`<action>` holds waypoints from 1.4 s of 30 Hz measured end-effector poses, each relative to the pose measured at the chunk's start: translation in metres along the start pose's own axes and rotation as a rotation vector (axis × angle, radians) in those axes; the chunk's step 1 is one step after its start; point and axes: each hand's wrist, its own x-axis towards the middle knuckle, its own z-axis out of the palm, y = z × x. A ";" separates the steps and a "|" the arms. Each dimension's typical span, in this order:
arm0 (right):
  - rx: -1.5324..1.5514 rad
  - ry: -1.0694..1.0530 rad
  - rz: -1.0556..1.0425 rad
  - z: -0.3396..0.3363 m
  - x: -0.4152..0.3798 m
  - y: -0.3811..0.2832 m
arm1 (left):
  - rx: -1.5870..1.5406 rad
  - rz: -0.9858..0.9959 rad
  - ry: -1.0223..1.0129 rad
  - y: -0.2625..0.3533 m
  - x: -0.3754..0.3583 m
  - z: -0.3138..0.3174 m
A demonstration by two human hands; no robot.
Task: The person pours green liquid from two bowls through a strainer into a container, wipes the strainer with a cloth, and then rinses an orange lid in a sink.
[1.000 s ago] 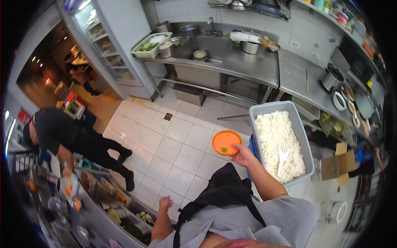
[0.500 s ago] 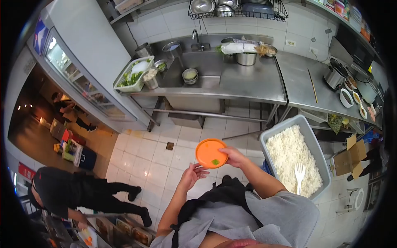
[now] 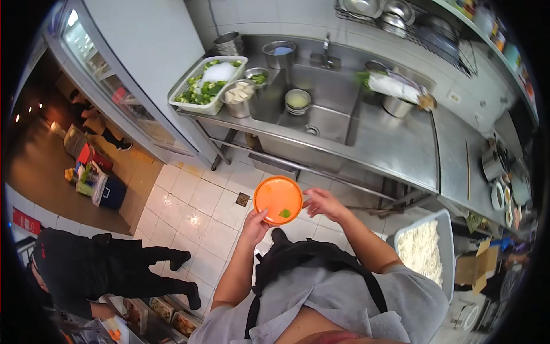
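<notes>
My left hand (image 3: 255,226) grips the lower left rim of a round orange plate (image 3: 275,195), with the thumb over its edge. A small green leafy piece (image 3: 285,213) lies on the plate's lower right part. Just right of the plate is my right hand (image 3: 324,204), its fingers apart and nothing in them. The plate is held in front of my body, above the tiled floor.
A steel sink counter (image 3: 395,155) runs ahead, bearing a tub of cut greens (image 3: 200,86), a pot of white chunks (image 3: 238,98) and stacked bowls (image 3: 297,102). A grey bin of rice (image 3: 450,258) is at right. A co-worker in black (image 3: 86,264) bends over food containers at left.
The orange plate has passed from my right hand to my left, and my right hand has let go. My view has turned, so the sink appears closer and the rice bin farther right.
</notes>
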 end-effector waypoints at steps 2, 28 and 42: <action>0.057 0.040 -0.036 -0.015 0.029 -0.029 | 0.005 0.021 -0.007 0.037 0.042 -0.008; -0.144 0.620 -0.418 -0.387 0.422 -0.347 | 0.269 -0.028 0.008 0.157 0.465 0.078; -0.095 0.736 -0.431 -0.462 0.550 -0.377 | 0.302 -0.131 0.096 0.127 0.650 0.114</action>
